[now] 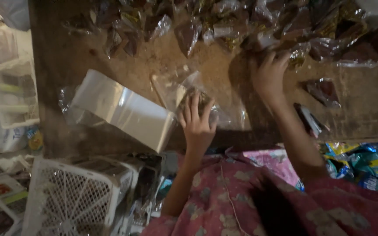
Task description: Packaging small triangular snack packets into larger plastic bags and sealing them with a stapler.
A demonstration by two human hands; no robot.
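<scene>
On the worn wooden bench, the person's left hand lies flat, its fingers spread and pressing down on a small clear packet with dark contents, which sits on a larger clear plastic bag. That hand pins the packet rather than closing round it. The right hand reaches farther up the bench, its fingers curled into the near edge of a heap of small dark packets that runs along the far side; whether it has hold of one I cannot tell, since the fingertips are lost among the wrappers and the light is dim.

To do this well, I judge the left hand should keep the bag mouth flat and steady, while the right draws out a single packet without dragging its neighbours off the heap. The pinned packet lies directly beneath the left fingers, touching them; the heap touches the right fingers and sits well apart from the left hand.

Just left of the bag lies a stack of clear plastic sleeves, slanting across the bench. Two loose dark packets rest near the right forearm. A white lattice basket stands below the bench edge on the left, and bright blue and green wrappers lie at the right.
</scene>
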